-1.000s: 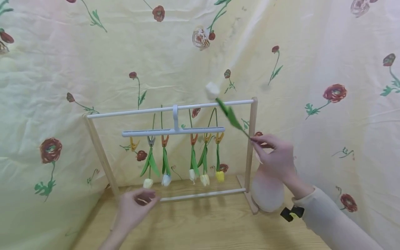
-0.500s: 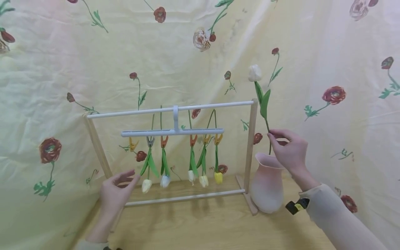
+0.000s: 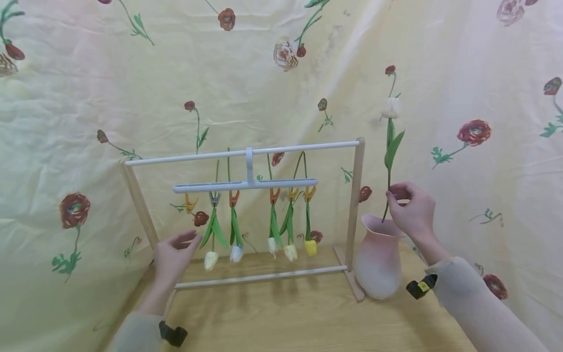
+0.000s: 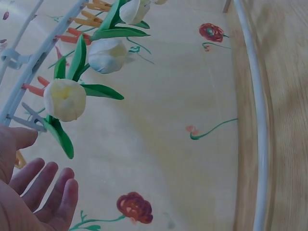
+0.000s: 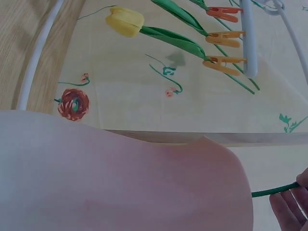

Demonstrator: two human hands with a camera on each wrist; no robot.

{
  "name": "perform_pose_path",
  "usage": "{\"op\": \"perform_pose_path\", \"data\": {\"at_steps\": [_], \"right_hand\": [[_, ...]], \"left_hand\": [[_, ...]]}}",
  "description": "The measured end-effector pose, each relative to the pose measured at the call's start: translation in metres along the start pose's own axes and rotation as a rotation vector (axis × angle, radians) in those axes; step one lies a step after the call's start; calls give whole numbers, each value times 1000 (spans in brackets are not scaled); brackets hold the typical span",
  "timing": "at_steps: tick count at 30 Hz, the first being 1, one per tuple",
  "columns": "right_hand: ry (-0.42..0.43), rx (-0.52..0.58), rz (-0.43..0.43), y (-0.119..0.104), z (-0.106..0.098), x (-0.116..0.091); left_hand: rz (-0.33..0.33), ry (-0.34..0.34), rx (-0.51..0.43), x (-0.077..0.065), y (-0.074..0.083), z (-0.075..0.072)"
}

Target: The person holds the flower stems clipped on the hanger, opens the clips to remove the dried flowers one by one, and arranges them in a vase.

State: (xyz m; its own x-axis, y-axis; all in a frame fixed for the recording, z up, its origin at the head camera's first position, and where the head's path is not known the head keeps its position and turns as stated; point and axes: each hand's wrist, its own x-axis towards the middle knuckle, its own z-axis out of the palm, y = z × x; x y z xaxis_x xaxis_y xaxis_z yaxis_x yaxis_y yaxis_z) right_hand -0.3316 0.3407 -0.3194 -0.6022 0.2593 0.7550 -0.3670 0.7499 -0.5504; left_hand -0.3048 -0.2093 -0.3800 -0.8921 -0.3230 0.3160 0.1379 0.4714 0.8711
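My right hand (image 3: 412, 210) pinches the green stem of a white tulip (image 3: 393, 108), held upright with its bloom on top. The stem's lower end is at the mouth of a pink-and-white vase (image 3: 377, 266); whether it dips inside is hard to tell. In the right wrist view the vase (image 5: 125, 178) covers much of the frame, and fingertips (image 5: 301, 192) hold the stem (image 5: 274, 190). My left hand (image 3: 171, 259) holds nothing, its fingers loosely bent. It is near the leftmost hanging tulip (image 3: 211, 260), below a grey clothespin (image 4: 29, 119).
A white hanger (image 3: 220, 187) hangs from the top bar of a wooden rack (image 3: 354, 205). Several tulips hang from its clothespins, blooms down, including a yellow one (image 3: 311, 248). One yellow clothespin (image 3: 190, 203) holds no flower. Flowered cloth (image 3: 132, 88) surrounds the wooden table (image 3: 264, 322).
My right hand has carried the white tulip rightward from the rack to above the vase, turning it upright. My left hand has drawn back to the left and slightly up.
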Motion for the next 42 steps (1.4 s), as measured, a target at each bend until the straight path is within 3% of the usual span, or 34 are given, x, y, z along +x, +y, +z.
{"op": "perform_pose_path", "data": {"at_steps": [5, 14, 18, 23, 33, 42], "right_hand": [[-39, -37, 7, 7, 0, 0], [-158, -80, 24, 13, 3, -5], [-189, -82, 26, 14, 5, -6], [-267, -75, 54, 13, 6, -8], [-346, -131, 2, 19, 9, -10], [-557, -167, 48, 18, 8, -1]], "left_hand": [[-4, 23, -3, 7, -2, 10], [-24, -50, -15, 14, -3, 22], [-10, -53, -19, 15, 1, 25], [-21, -51, -63, 16, 2, 30], [-44, -105, -148, 15, 1, 32], [-61, -169, -215, 19, 3, 32]]}}
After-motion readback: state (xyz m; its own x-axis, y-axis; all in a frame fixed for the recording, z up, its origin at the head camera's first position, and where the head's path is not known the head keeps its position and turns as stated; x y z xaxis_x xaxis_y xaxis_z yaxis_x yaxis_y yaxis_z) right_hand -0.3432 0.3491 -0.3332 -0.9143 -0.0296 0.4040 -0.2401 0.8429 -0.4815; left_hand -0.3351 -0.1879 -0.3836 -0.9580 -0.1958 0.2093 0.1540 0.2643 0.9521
